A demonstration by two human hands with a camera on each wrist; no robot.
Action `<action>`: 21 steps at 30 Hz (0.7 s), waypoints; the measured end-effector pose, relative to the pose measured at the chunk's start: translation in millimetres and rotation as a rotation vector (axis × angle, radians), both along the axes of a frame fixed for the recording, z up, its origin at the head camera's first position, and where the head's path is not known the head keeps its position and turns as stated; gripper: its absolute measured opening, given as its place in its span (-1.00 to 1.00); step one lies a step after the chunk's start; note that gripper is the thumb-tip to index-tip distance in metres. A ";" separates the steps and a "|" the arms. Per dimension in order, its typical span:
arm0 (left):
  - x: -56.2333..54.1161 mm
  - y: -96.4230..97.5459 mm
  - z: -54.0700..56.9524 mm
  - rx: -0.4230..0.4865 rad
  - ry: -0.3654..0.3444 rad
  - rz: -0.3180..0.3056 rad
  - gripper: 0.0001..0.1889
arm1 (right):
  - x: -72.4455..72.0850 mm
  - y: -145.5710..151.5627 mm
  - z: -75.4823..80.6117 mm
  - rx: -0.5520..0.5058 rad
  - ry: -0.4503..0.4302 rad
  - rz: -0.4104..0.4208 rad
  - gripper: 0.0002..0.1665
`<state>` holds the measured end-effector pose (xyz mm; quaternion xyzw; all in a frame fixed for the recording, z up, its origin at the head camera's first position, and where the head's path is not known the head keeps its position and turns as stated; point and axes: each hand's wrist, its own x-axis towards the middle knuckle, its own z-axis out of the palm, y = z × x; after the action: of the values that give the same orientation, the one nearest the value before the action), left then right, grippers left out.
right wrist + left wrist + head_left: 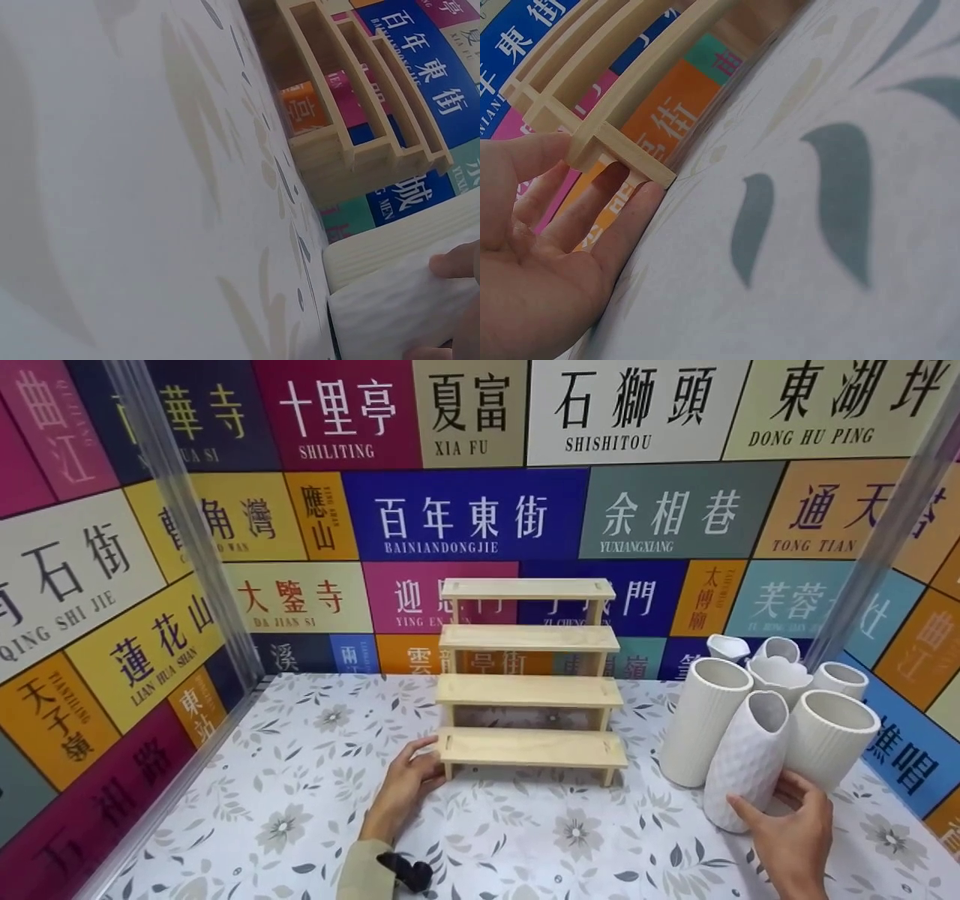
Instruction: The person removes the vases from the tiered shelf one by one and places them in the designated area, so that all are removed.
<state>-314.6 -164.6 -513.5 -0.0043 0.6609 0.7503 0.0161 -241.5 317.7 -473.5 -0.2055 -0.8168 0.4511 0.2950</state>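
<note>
A four-tier wooden display stand (pixel 529 750) stands upright on the table. My left hand (pixel 411 778) is at its lower left end. In the left wrist view, the thumb (pixel 551 148) lies at the corner of the lowest step, while the fingers (pixel 634 221) reach under it around the leg. To the right, my right hand (pixel 795 829) grips a white dimpled vase (pixel 746 765) with a slanted mouth, thumb on one side and fingers on the other. The right wrist view shows part of that vase (pixel 397 311) under the thumb.
Close behind the dimpled vase are a tall ribbed vase (pixel 694 727), a wide ribbed vase (pixel 829 742) and several smaller white vases, one with a scalloped rim (pixel 780 675). A floral cloth (pixel 337 720) covers the table. Colourful sign-printed walls (pixel 465 514) enclose the back and sides.
</note>
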 end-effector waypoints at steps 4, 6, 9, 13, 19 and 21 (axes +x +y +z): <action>-0.9 0.3 -1.0 0.006 0.002 0.009 -0.51 | 0.3 -2.0 -2.2 0.000 0.032 -0.001 -0.07; -1.1 0.9 -1.3 0.004 -0.006 0.015 -0.52 | 0.1 -1.9 -3.1 0.001 0.042 0.005 -0.07; -1.0 1.4 -0.3 0.007 -0.005 0.015 -0.51 | -0.2 -1.1 -3.4 -0.002 0.057 0.013 -0.09; 0.7 1.6 0.3 -0.001 -0.005 0.010 -0.50 | -0.5 1.1 -3.4 -0.024 0.051 0.023 -0.10; 1.6 1.4 1.2 0.006 0.005 0.003 -0.50 | -1.2 3.2 -2.8 -0.046 0.004 0.045 -0.10; 1.2 1.6 0.6 0.000 -0.003 0.008 -0.50 | -1.1 3.0 -1.3 -0.044 -0.011 0.046 -0.11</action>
<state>-313.4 -163.0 -512.9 -0.0081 0.6610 0.7502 0.0141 -242.5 320.7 -474.8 -0.1955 -0.8129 0.4744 0.2755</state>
